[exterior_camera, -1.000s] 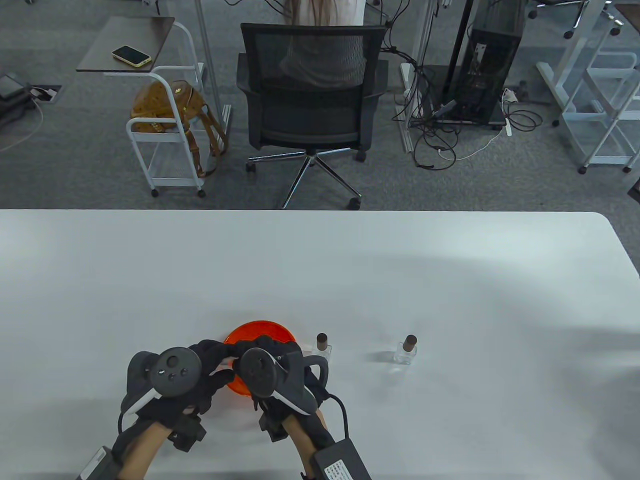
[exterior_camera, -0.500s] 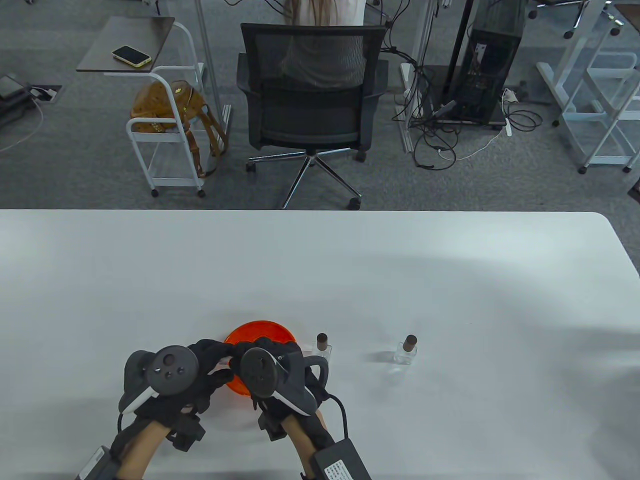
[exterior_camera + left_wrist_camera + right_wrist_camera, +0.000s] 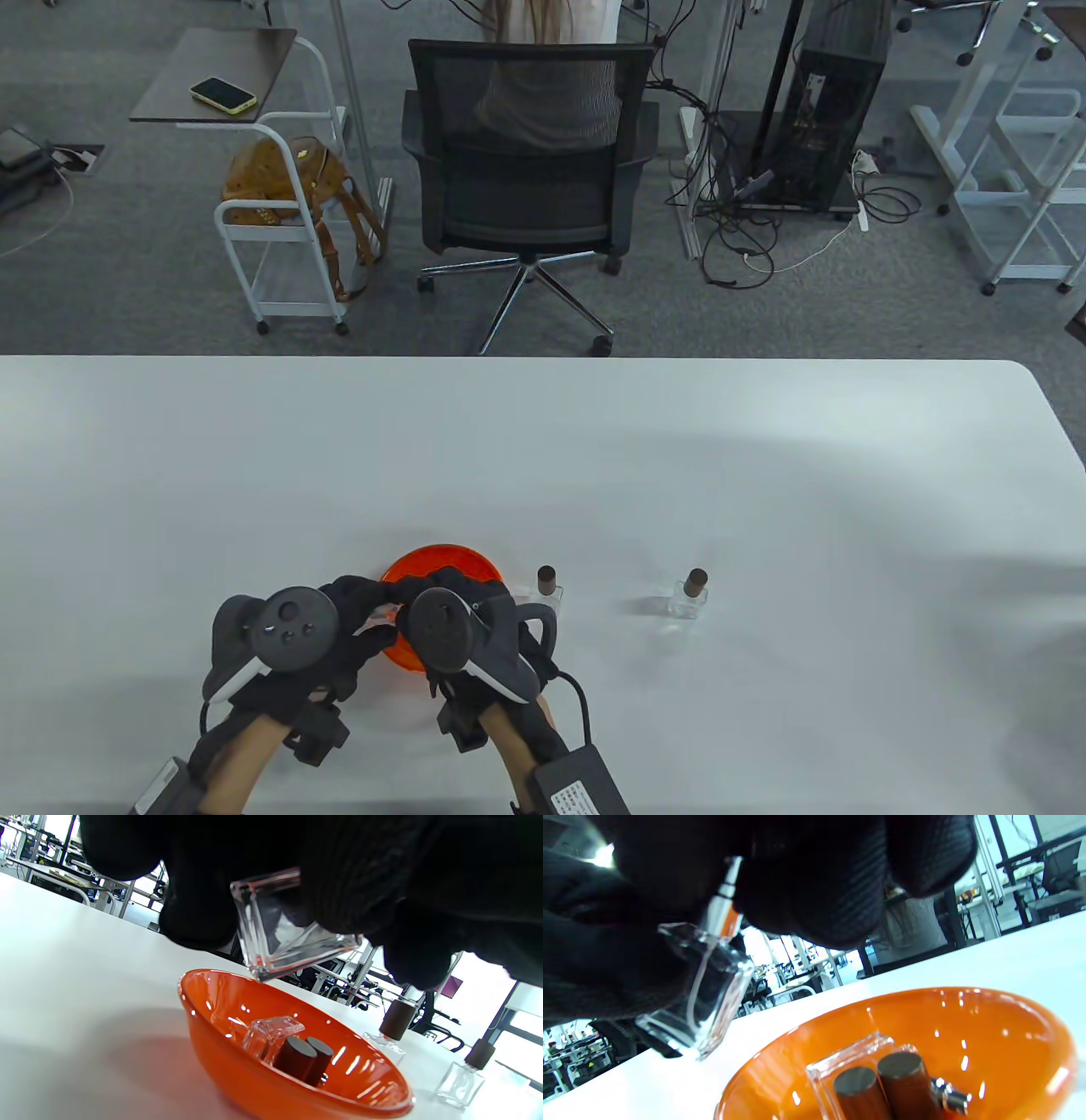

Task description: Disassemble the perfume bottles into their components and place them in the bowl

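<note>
1. Both gloved hands meet over the near-left rim of the orange bowl [image 3: 458, 564]. The left hand [image 3: 327, 632] curls its fingers round the clear glass body of a perfume bottle [image 3: 280, 933], which hangs tilted just above the bowl.
2. The right hand [image 3: 462, 620] is curled at that bottle's neck, where a silver spray fitting [image 3: 723, 910] shows beneath its fingers; it seems to pinch this part, though the exact grip is hidden.
3. Inside the bowl lie one empty glass body [image 3: 848, 1069], two dark brown caps [image 3: 882, 1082] side by side and a small silver sprayer piece [image 3: 950, 1096].
4. Judging from this, one bottle is fully taken apart, and the held bottle is capless with its sprayer apparently coming off.
5. To the right of the bowl two capped bottles stand upright: the nearer bottle [image 3: 549, 590] just beside the rim, the farther bottle [image 3: 689, 594] well apart. Both are untouched, so roughly half the job remains.
6. No brand or label is readable on the bottles; a sticker on the black box [image 3: 577, 785] at the right wrist is too small to read.
</note>
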